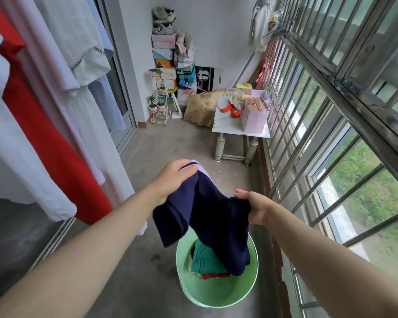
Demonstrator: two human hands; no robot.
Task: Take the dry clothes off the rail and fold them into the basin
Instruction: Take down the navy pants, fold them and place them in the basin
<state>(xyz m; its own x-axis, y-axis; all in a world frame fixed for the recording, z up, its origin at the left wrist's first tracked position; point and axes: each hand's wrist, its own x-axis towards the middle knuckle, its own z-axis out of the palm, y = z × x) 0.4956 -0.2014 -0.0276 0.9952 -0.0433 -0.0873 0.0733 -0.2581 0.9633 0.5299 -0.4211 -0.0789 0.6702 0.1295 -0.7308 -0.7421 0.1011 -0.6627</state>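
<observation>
A narrow balcony with a bare concrete floor [170,143] runs away from the camera. A barred window [319,106] fills the right side, with greenery outside. On the left hang the clothes on the rail: white garments [78,53] and a long red garment [48,145], in front of a sliding glass door. At the far wall stand stacked shoe boxes [163,53] with shoes on top, a wire plant stand [160,106] with small pots, and a tan sack [202,106]. A low grey bench [228,128] by the window carries a pink paper bag [254,115] and red ribbon.

On the floor below the arms sits the pale green basin [216,294], holding a folded green piece [205,260] over a red piece [216,275].

Both arms reach forward holding a navy garment [205,214] above the basin; its lower end hangs down inside, over the green piece. The left grip [172,177] has its fingers curled over the garment's white-banded top edge. The right grip [255,207], lower, pinches a bunch of navy cloth between thumb and curled fingers.
</observation>
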